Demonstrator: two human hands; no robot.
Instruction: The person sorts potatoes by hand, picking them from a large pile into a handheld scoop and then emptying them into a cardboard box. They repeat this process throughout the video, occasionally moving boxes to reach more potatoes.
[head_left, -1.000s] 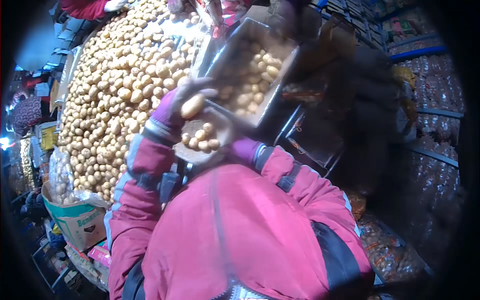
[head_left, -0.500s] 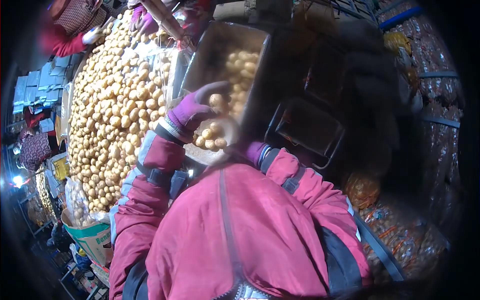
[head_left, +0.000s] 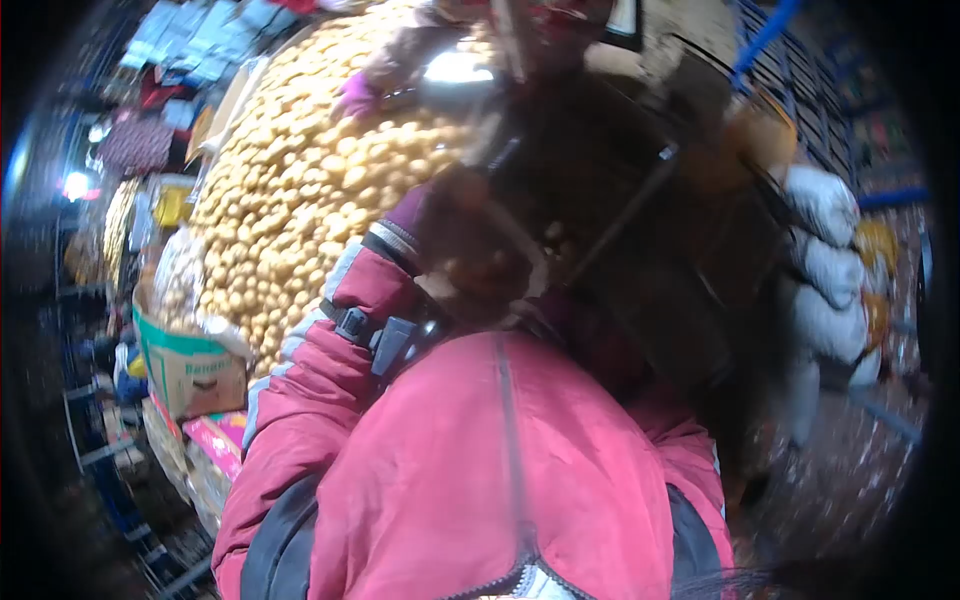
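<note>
Deep shadow and motion blur cover the work area. My left hand (head_left: 440, 222), in a purple glove, is at the left side of a round bowl (head_left: 535, 268); its fingers are too dark to make out. Dim potatoes (head_left: 485, 270) lie in the bowl. At the bowl's lower right edge is my right hand (head_left: 543, 312), barely visible, and the bowl appears held there. Beyond the bowl, a dark crate (head_left: 628, 205) has a few pale potatoes showing near its lower end.
A large heap of potatoes (head_left: 290, 220) spreads to the left. Another person's purple-gloved hand (head_left: 357, 97) reaches over it. A green and brown cardboard box (head_left: 195, 365) stands at the heap's near left corner. White sacks (head_left: 825, 270) are stacked at the right.
The view has swung, shifting the heap and my hands rightward in the picture. The bowl has moved along with my hands and gone into shadow. White sacks now show at the right.
</note>
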